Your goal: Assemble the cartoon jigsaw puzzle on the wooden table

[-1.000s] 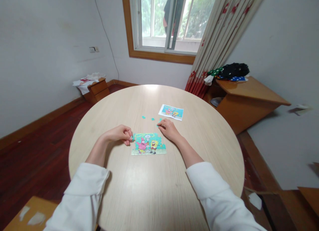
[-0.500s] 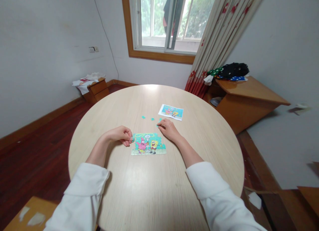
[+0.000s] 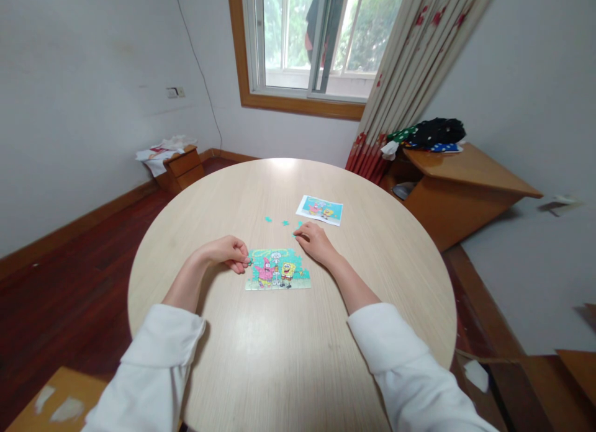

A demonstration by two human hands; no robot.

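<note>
A mostly assembled jigsaw puzzle [image 3: 278,270] with cartoon figures lies on the round table, with gaps along its left and upper right edges. My left hand [image 3: 228,253] is closed in a pinch on a small teal puzzle piece [image 3: 250,262] at the puzzle's left edge. Beyond the upper right corner, my right hand [image 3: 315,241] has its fingers pinched at another teal piece [image 3: 294,234], mostly covered by the fingertips. Farther back lie loose teal pieces, one at left [image 3: 268,220] and one in the middle [image 3: 285,223]; a third shows partly beside my right hand.
A printed reference picture [image 3: 320,210] lies behind my right hand on the pale round table [image 3: 274,357]. Clothes [image 3: 435,133] are heaped on a tilted wooden cabinet at right. Past the window [image 3: 288,41], a person is partly visible. A small wooden cabinet [image 3: 184,166] stands at left.
My left hand has shifted very slightly to the right with its piece, nearer the puzzle's edge. My right hand stays in place.
</note>
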